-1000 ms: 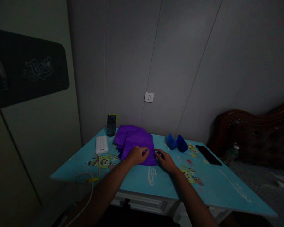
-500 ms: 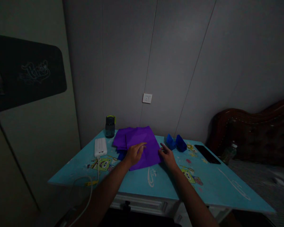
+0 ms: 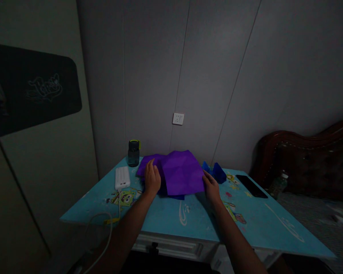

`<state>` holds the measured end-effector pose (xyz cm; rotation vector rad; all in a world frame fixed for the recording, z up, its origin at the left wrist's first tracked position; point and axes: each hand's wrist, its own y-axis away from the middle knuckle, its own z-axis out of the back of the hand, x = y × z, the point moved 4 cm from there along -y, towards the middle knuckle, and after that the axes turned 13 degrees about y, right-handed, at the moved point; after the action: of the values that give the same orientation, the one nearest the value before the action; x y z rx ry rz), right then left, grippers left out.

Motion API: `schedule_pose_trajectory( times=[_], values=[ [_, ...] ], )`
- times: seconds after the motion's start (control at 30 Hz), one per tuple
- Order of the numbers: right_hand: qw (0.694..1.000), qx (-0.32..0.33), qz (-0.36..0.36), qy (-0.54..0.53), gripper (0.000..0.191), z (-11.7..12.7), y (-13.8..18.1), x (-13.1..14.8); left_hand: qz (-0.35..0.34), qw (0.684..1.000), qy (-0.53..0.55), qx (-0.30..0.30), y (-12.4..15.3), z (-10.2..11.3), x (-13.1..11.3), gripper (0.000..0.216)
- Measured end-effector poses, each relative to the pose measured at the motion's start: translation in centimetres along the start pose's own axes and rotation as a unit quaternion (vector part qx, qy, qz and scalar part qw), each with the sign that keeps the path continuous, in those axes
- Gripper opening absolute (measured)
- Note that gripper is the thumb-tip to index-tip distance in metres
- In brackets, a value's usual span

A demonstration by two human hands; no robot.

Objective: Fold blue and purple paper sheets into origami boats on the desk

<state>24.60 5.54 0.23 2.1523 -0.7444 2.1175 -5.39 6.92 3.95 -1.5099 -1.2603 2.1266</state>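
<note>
A creased purple paper sheet [image 3: 183, 173] is lifted off the blue table, its near edge raised. My right hand [image 3: 211, 186] pinches the sheet's right edge between thumb and fingers. To the left of the sheet, my left hand [image 3: 152, 179] is open with its fingers stretched upward, in front of more purple paper [image 3: 145, 163]. Whether its fingertips touch that paper I cannot tell. Part of a darker blue sheet [image 3: 178, 197] shows beneath the lifted one. Just beyond my right hand stand two folded blue paper pieces [image 3: 218, 173], partly covered by the purple sheet.
At the back left stands a dark bottle [image 3: 133, 153]. A white power bank [image 3: 122, 178] with a white cable [image 3: 111, 226] lies nearer. On the right is a black phone [image 3: 251, 186]. Past the table's right edge, a clear bottle [image 3: 278, 184] stands by the bed's headboard [image 3: 308, 163].
My right hand has closed on the purple sheet's edge and shifted right, raising the sheet. My left hand has come off the sheet, moved left and turned upright.
</note>
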Motion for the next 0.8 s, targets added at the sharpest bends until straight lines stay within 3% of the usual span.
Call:
schedule_pose_trajectory(
  times=[0.07, 0.17, 0.27, 0.4, 0.63, 0.8],
  values=[
    [0.998, -0.041, 0.006, -0.037, 0.054, 0.7, -0.2, 0.3, 0.033, 0.998, -0.054, 0.022, 0.0, -0.3, 0.7, 0.045],
    [0.994, -0.074, 0.006, -0.084, 0.057, 1.3, -0.2, 0.7, 0.039, 0.979, -0.154, 0.131, 0.7, -1.4, 1.5, 0.048],
    [0.991, -0.082, 0.005, -0.107, 0.057, 1.4, -0.2, 0.9, 0.025, 0.943, -0.231, 0.238, 1.8, -2.4, 2.2, 0.050],
    [0.991, -0.080, 0.016, -0.103, 0.055, 1.3, -0.3, 0.7, 0.029, 0.911, -0.262, 0.317, 2.7, -2.9, 2.5, 0.048],
    [0.988, -0.101, 0.021, -0.112, 0.053, 1.9, -0.8, 0.1, 0.030, 0.900, -0.248, 0.356, 3.1, -3.0, 2.3, 0.070],
    [0.985, -0.114, 0.009, -0.128, 0.049, 2.4, -0.9, -0.1, 0.020, 0.894, -0.258, 0.366, 3.0, -2.9, 2.2, 0.060]
  ],
)
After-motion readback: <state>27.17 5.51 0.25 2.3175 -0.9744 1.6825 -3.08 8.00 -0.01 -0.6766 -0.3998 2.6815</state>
